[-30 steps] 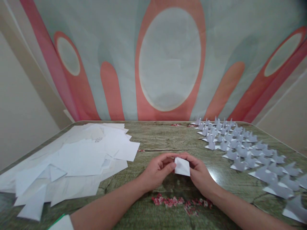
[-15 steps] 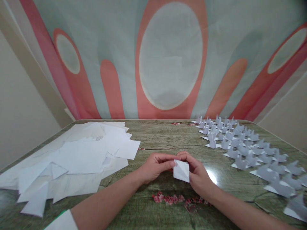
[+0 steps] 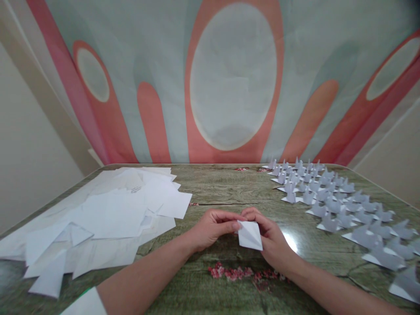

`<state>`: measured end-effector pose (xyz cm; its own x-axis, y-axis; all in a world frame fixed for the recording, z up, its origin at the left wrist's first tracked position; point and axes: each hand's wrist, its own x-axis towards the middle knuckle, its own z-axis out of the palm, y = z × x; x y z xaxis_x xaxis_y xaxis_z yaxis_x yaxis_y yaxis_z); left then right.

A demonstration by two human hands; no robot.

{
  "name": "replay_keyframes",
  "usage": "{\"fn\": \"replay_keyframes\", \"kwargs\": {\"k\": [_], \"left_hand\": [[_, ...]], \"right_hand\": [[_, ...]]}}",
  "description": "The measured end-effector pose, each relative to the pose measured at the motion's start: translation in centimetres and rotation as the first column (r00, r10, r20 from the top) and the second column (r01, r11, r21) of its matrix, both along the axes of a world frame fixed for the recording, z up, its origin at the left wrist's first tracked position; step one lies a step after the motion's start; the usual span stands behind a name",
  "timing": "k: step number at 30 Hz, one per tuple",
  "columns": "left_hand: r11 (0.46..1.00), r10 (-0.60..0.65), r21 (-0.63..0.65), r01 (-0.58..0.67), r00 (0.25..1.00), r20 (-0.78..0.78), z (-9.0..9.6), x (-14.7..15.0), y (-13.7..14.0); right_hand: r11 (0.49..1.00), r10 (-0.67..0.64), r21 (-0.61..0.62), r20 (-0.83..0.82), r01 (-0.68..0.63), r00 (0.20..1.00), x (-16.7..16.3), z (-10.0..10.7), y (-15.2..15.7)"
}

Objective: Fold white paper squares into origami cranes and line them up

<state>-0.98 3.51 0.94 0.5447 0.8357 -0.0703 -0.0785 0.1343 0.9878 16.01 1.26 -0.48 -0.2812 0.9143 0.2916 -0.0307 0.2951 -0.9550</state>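
Observation:
A small folded square of white paper [image 3: 250, 236] is held above the table between my two hands. My left hand [image 3: 215, 227] pinches its upper left corner, thumb in front and fingers behind. From the right, my right hand [image 3: 271, 238] grips the paper's right side, with its fingers curled behind and partly hidden. A crease runs across the face of the paper.
Loose white paper sheets [image 3: 111, 214] lie in an overlapping pile on the left, a folded piece [image 3: 50, 273] at its front. Rows of folded white paper birds [image 3: 328, 199] stand along the right. The wood-patterned table [image 3: 216, 186] meets a patterned curtain [image 3: 170, 43] behind.
The folded paper has shifted slightly right and down and turned a little in my fingers. Both hands have stayed almost in place.

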Motion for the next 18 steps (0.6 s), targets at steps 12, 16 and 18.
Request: {"fn": "replay_keyframes", "kwargs": {"k": [12,16,18], "left_hand": [[0.997,0.073,-0.021,-0.073,0.997,0.013,-0.5,0.3,0.1],[0.986,0.165,-0.027,-0.164,0.986,0.026,-0.9,0.5,0.2],[0.983,0.184,-0.027,-0.183,0.982,0.044,-1.1,0.6,0.2]], "right_hand": [[0.986,-0.146,0.1,0.121,0.134,0.982,0.2,-0.4,0.1],[0.976,-0.217,0.049,0.166,0.212,0.962,0.3,-0.5,0.0],[0.978,-0.208,-0.001,0.16,0.211,0.965,0.3,-0.6,0.0]]}}
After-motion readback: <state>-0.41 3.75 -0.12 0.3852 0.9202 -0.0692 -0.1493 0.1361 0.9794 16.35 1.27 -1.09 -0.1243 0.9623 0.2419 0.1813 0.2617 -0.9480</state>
